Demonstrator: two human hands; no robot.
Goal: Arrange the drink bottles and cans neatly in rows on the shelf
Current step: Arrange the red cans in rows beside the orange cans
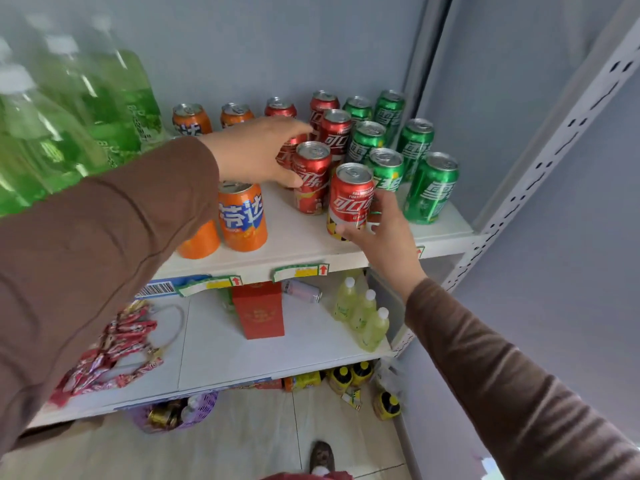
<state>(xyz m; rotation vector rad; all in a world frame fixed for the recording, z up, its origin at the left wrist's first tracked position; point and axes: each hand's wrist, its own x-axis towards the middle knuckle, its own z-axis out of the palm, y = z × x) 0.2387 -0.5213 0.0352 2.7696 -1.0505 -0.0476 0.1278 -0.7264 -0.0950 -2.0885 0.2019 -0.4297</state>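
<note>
- We wrap our right hand [381, 233] round a glossy red can [350, 199] at the white shelf [298, 237] front edge.
- Our left hand [256, 154] grips another red can [311, 176] behind; smooth green cans [431, 188] stand right.

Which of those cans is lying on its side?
The silver can on the middle shelf, beside the red box. Every can on the upper shelf stands upright.

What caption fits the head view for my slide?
Two hands grip red drink cans between orange and green cans on a white shelf.
</note>
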